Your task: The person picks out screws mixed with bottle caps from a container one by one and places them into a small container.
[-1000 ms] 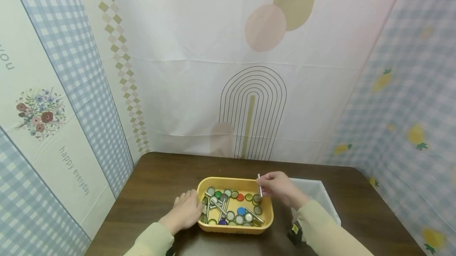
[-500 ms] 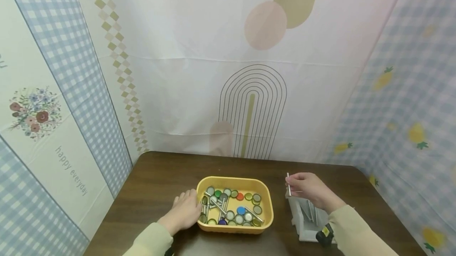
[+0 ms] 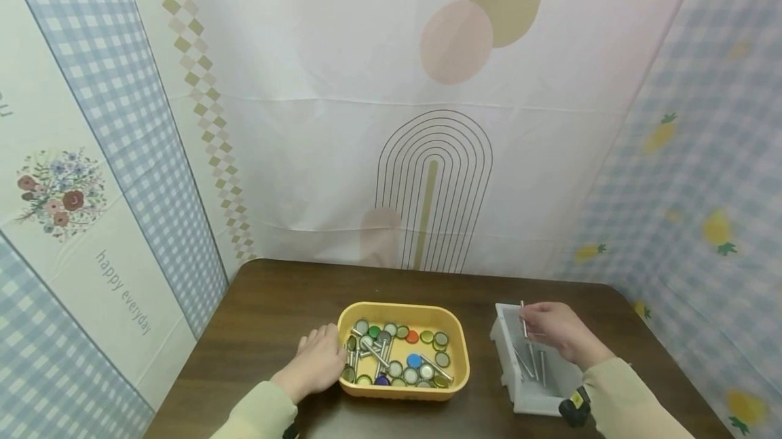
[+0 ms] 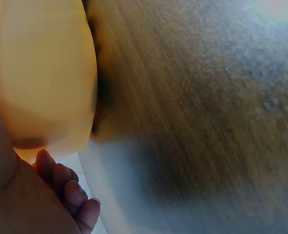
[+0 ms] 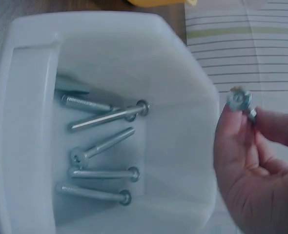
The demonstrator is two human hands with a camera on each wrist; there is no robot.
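Metal bolt (image 3: 523, 320) pinched in a person's right hand (image 3: 554, 328) above the far part of a white bin (image 5: 178, 122) on a dark wooden worktop (image 3: 287, 293).

Pale fabric (image 3: 305, 154) printed with line-drawn arches hangs behind the worktop, between blue-and-white checked panels: the left panel (image 3: 91, 32) carries flowers and the words "happy everyday," the right panel (image 3: 721, 174) yellow fruit. Thumb and fingertips grasp the bolt, which stands close to upright; loose bolts (image 5: 105, 119) lie inside the bin. The left hand (image 3: 313, 359), fingers relaxed and gripping nothing, rests against the left side of a yellow tub (image 3: 403, 393) holding bottle caps (image 3: 414, 361) and further bolts (image 3: 379, 354).
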